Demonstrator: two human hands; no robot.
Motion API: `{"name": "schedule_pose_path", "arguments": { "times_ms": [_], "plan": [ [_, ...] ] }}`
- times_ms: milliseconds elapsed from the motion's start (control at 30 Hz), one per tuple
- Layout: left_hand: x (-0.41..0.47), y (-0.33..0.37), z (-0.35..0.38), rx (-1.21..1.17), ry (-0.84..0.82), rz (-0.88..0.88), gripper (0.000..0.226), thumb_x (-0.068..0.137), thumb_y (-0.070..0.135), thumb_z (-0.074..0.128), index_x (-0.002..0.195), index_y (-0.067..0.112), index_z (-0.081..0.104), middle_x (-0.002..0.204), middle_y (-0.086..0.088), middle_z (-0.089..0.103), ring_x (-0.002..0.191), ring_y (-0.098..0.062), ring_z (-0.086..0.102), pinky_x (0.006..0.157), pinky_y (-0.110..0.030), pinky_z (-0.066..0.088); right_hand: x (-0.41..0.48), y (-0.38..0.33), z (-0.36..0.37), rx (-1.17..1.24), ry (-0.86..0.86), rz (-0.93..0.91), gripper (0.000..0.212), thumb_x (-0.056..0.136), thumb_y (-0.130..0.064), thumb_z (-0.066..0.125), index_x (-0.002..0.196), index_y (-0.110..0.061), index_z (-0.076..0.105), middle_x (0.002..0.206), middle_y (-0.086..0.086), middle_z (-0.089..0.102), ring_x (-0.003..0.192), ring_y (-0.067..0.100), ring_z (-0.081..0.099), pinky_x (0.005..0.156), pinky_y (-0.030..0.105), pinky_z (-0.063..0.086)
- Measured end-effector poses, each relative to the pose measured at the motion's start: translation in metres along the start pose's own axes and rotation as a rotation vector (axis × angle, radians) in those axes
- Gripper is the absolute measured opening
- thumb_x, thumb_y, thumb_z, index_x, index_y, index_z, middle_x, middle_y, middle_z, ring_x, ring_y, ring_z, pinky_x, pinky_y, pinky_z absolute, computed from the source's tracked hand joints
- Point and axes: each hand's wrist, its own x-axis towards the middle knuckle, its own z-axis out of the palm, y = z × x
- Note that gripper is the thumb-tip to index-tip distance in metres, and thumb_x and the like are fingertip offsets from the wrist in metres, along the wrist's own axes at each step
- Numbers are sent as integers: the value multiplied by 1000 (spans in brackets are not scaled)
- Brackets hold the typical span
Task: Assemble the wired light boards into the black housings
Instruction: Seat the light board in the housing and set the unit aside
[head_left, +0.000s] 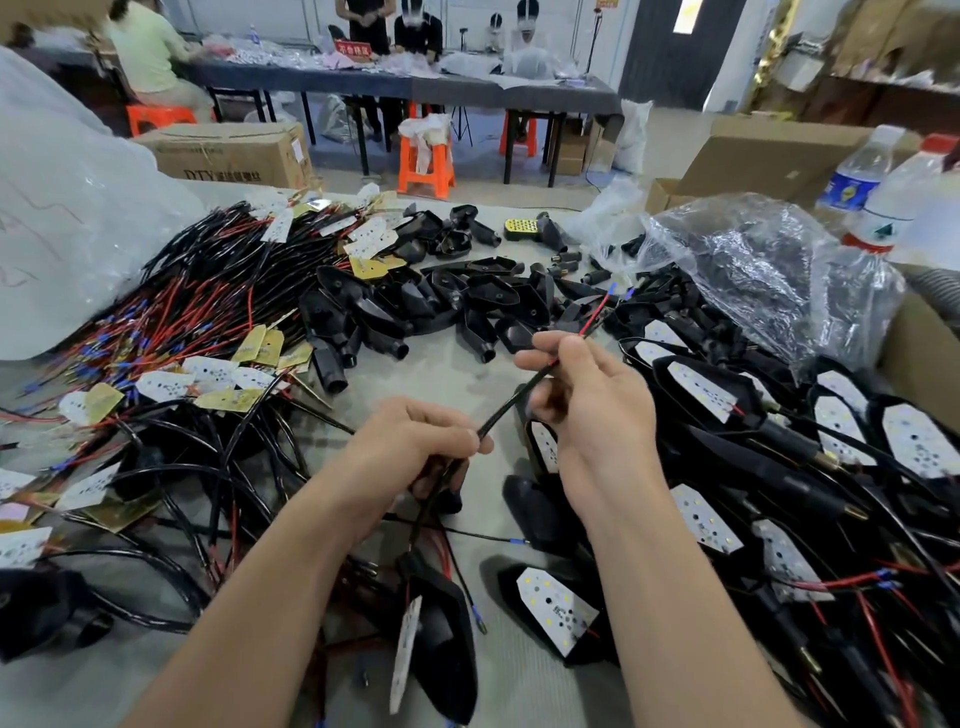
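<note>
My left hand pinches a black sleeved wire low down, and my right hand pinches the same wire higher up, where its red and black ends stick out. The wire runs down to a black housing hanging near my left forearm, with a white light board at its mouth. Empty black housings lie heaped in the middle of the table. Loose wired light boards are piled on the left. Housings with boards seated in them are stacked on the right.
A crumpled clear plastic bag lies at the right, with two water bottles and cardboard boxes behind it. A large white bag fills the left. People work at a far table with orange stools.
</note>
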Motion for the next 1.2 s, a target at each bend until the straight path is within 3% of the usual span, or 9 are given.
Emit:
{"name": "schedule_pose_path", "arguments": {
  "times_ms": [200, 333, 400, 533, 667, 867, 1033, 1133, 1200],
  "plan": [
    [-9, 1, -12, 64, -318, -22, 24, 82, 32, 71, 86, 11, 80, 68, -12, 71, 54, -18, 49, 47, -20, 32, 6, -6, -8, 131, 38, -40, 30, 105, -7, 46, 85, -6, 68, 65, 8, 69, 43, 11, 44, 43, 19, 38],
    [-2, 1, 2, -127, -10, 33, 32, 87, 47, 71, 99, 20, 83, 97, -10, 80, 65, -12, 66, 51, -18, 47, 4, 0, -3, -64, -110, 50, 23, 104, -6, 46, 94, -9, 67, 55, 5, 62, 35, 10, 38, 38, 22, 31],
    [4, 1, 9, -248, 101, 64, 32, 91, 44, 64, 109, 23, 80, 102, -5, 80, 72, -10, 70, 55, -18, 51, -1, 6, 3, -183, -203, 63, 15, 100, -5, 49, 103, -9, 63, 55, 7, 62, 34, 12, 37, 38, 22, 30],
    [9, -2, 14, -261, 132, 108, 27, 103, 24, 55, 107, 21, 81, 69, -6, 64, 67, -18, 62, 62, -28, 47, -6, 20, 11, -429, -273, 57, 22, 95, -11, 57, 116, -16, 57, 59, 12, 66, 35, 12, 44, 38, 20, 32],
    [15, -4, 10, -428, 187, 31, 22, 97, 24, 62, 94, 21, 84, 71, -2, 65, 56, -11, 57, 55, -22, 46, -1, 27, 4, -604, -385, 31, 44, 93, -16, 59, 135, -30, 53, 61, 10, 70, 37, 5, 47, 40, 16, 35],
    [20, -2, 11, -454, 157, 37, 21, 72, 26, 75, 86, 12, 82, 67, -16, 56, 49, -27, 48, 60, -35, 40, -2, 29, 8, -850, -443, -78, 43, 84, -22, 58, 124, -38, 58, 61, 2, 71, 41, 5, 50, 47, 18, 37],
    [14, 0, 7, -331, 59, 77, 12, 81, 20, 75, 77, 11, 83, 67, -11, 72, 52, -16, 64, 51, -23, 54, -5, 15, 12, -1089, -528, -185, 31, 86, -20, 68, 114, -31, 61, 67, -7, 65, 58, 5, 56, 59, 23, 43],
    [20, -5, 7, -209, 285, 66, 15, 87, 16, 78, 75, 21, 84, 58, 2, 60, 49, -8, 48, 51, -17, 41, 7, -16, 13, -1243, -503, -155, 49, 83, -34, 76, 131, -32, 63, 83, -6, 72, 65, 7, 54, 68, 23, 46],
    [23, -8, 6, -188, 449, 32, 14, 84, 23, 83, 72, 30, 83, 54, 3, 48, 50, -10, 40, 55, -22, 38, 28, -46, 12, -1374, -415, -195, 28, 88, -40, 72, 114, -29, 74, 81, -7, 74, 68, 5, 62, 66, 20, 48]
  ]
}}
